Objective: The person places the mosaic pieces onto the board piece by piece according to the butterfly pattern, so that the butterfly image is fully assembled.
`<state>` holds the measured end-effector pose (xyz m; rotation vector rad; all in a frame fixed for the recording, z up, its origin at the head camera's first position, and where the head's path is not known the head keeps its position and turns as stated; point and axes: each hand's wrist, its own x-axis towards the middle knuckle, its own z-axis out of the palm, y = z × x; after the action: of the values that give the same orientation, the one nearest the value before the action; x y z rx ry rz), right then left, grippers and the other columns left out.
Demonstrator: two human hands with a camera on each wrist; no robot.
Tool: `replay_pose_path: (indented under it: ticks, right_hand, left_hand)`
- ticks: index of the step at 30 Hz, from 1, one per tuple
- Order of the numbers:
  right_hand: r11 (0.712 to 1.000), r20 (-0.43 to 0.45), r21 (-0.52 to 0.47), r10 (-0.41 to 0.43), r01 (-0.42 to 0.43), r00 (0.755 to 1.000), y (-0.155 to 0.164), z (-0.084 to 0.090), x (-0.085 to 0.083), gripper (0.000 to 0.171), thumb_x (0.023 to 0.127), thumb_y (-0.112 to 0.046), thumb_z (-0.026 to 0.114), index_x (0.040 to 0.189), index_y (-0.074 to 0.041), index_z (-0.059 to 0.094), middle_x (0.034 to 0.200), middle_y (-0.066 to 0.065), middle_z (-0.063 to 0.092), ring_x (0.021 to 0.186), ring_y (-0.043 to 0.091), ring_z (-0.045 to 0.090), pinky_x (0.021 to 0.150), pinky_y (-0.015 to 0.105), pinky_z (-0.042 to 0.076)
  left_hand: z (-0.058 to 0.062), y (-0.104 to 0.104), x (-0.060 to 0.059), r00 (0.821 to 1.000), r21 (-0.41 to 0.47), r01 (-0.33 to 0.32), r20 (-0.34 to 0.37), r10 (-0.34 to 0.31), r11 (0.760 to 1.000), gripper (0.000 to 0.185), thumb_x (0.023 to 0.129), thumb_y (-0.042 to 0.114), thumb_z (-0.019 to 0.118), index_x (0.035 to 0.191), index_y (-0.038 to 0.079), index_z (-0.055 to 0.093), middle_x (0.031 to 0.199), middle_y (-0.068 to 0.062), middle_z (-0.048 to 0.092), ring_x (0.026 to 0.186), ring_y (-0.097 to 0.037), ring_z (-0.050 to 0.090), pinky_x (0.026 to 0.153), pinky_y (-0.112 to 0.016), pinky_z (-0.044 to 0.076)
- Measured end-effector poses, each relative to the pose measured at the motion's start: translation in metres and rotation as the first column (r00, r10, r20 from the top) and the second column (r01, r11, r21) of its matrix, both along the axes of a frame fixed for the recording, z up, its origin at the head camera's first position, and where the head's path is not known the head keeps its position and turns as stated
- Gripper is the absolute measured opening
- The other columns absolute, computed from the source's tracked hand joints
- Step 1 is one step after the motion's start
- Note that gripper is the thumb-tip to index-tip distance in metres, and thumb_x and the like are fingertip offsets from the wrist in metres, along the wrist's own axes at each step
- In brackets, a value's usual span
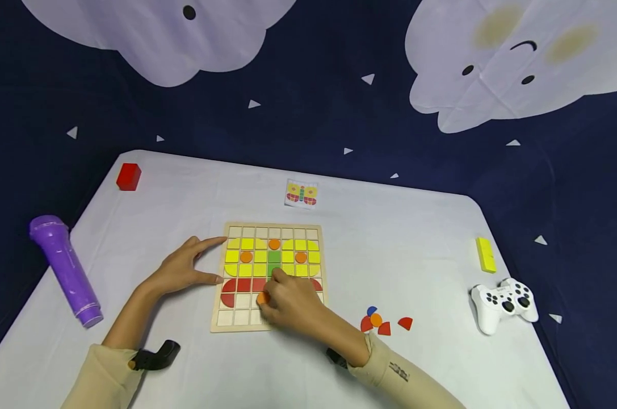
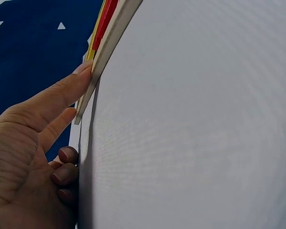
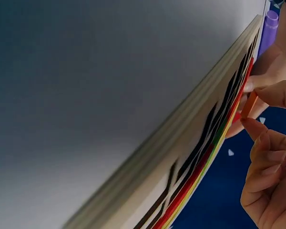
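A wooden grid board (image 1: 215,321) lies on the table, many of its cells filled with yellow, red, green and orange pieces. My right hand (image 1: 295,301) is above its lower middle and pinches an orange disc (image 1: 262,298) between thumb and index finger; the right wrist view shows the disc (image 3: 249,105) on edge, raised off the board. Part of the red rows is hidden behind this hand. At the board's left edge my left hand (image 1: 183,270) touches the frame with straight thumb and index finger, its other fingers bent in the left wrist view.
Several loose red, blue and orange pieces (image 1: 376,320) lie right of the board. A butterfly picture card (image 1: 301,194) sits behind it. Left are a purple microphone-shaped object (image 1: 67,270) and red block (image 1: 129,176); right, a yellow block (image 1: 486,255) and white game controller (image 1: 504,305).
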<state>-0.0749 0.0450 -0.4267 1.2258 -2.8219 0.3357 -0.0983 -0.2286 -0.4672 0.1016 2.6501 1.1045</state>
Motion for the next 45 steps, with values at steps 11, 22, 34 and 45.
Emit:
replay_pose_path:
  ticks: [11, 22, 34, 45]
  right_hand:
    - [0.996, 0.007, 0.054, 0.072, -0.072, 0.997, -0.027, -0.006, 0.002, 0.014, 0.09, -0.024, 0.069, 0.079, -0.016, 0.071, 0.078, -0.003, 0.054, 0.054, 0.005, 0.047, 0.047, 0.016, 0.034]
    - [0.997, 0.042, 0.066, 0.047, -0.05, 0.998, -0.033, -0.006, 0.002, 0.006, 0.092, -0.021, 0.068, 0.093, -0.022, 0.074, 0.08, -0.003, 0.058, 0.057, 0.006, 0.05, 0.046, 0.018, 0.034]
    - [0.998, 0.053, 0.049, 0.042, -0.044, 0.998, 0.002, 0.007, 0.006, 0.017, 0.085, -0.023, 0.077, 0.101, -0.017, 0.075, 0.083, -0.003, 0.057, 0.06, 0.007, 0.049, 0.049, 0.018, 0.033]
    - [0.995, 0.113, 0.042, -0.099, 0.094, 0.989, 0.085, 0.008, 0.015, 0.021, 0.08, -0.019, 0.082, 0.099, -0.014, 0.075, 0.082, -0.004, 0.052, 0.06, 0.005, 0.044, 0.053, 0.02, 0.036]
  left_hand:
    - [0.001, 0.003, 0.0, 1.0, 0.007, 0.006, 0.002, -0.006, 1.0, 0.09, 0.071, 0.039, 0.087, 0.149, 0.021, 0.045, 0.096, -0.009, 0.044, 0.084, -0.022, 0.042, 0.072, -0.037, 0.034]
    - [0.001, 0.002, -0.001, 1.0, 0.014, 0.02, -0.018, -0.02, 1.0, 0.091, 0.071, 0.039, 0.087, 0.149, 0.022, 0.045, 0.096, -0.008, 0.044, 0.082, -0.021, 0.04, 0.071, -0.036, 0.033]
    - [0.0, 0.0, 0.002, 1.0, -0.001, -0.008, 0.01, 0.008, 1.0, 0.092, 0.07, 0.038, 0.087, 0.15, 0.021, 0.044, 0.1, -0.009, 0.046, 0.089, -0.024, 0.043, 0.075, -0.037, 0.037]
    - [0.001, 0.003, 0.0, 1.0, -0.01, -0.007, 0.019, 0.007, 1.0, 0.092, 0.07, 0.038, 0.087, 0.15, 0.02, 0.044, 0.103, -0.009, 0.048, 0.094, -0.026, 0.046, 0.077, -0.038, 0.04]
